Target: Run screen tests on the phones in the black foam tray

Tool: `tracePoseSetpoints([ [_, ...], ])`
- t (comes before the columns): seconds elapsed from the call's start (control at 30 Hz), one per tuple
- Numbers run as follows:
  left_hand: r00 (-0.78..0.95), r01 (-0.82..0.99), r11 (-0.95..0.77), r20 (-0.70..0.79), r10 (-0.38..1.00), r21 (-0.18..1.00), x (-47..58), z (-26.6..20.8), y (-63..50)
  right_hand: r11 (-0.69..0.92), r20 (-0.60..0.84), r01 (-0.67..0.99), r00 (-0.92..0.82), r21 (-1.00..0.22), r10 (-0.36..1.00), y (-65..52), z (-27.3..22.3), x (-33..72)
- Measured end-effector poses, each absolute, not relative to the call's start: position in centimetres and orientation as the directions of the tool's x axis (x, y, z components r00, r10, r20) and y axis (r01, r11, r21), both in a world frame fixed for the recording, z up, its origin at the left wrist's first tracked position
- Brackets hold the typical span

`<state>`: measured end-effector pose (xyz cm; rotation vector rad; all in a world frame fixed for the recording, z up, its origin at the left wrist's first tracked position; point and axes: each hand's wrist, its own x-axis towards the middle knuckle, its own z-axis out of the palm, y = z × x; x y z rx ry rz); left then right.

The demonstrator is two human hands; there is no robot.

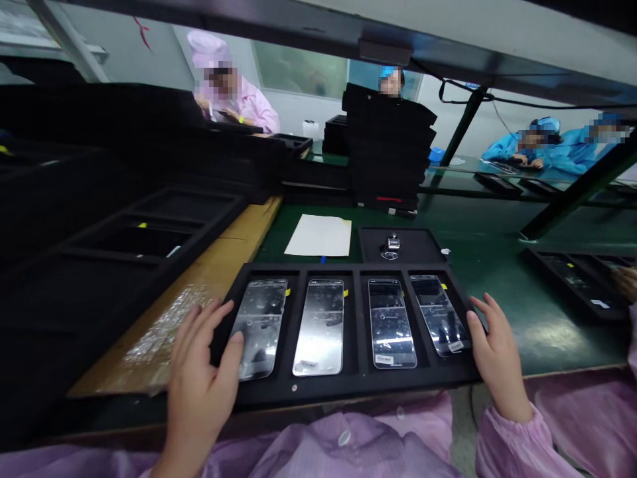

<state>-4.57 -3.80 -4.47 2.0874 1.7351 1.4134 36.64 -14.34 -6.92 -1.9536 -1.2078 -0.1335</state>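
Note:
A black foam tray (355, 332) lies in front of me with several smartphones in its slots, one per slot. Their screens face up, and each has a small yellow tab at its upper right side. My left hand (202, 362) grips the tray's left end, thumb over the rim beside the leftmost phone (260, 325). At the opposite end my right hand (495, 348) holds the tray's right edge, thumb near the rightmost phone (438, 315). Between these lie two more, a pale-screened phone (319, 325) and a darker phone (391, 322).
Behind the tray are a white paper sheet (319, 236) and a black foam piece (418, 242) with a small metallic object (393, 243). Farther back rises a black tray stack (385, 146). More trays (124, 259) stand left; another tray (577, 282) lies right beside someone's hand. Co-workers sit beyond.

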Motion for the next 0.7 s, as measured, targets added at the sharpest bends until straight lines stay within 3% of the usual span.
tracePoseSetpoints([
  [0.7,-0.086,0.712,-0.388,0.621,0.779,0.585,-4.5,-5.0,-4.9,-0.283,0.433,0.841,0.491,-0.46,0.756,-14.6,-6.9,37.5],
])
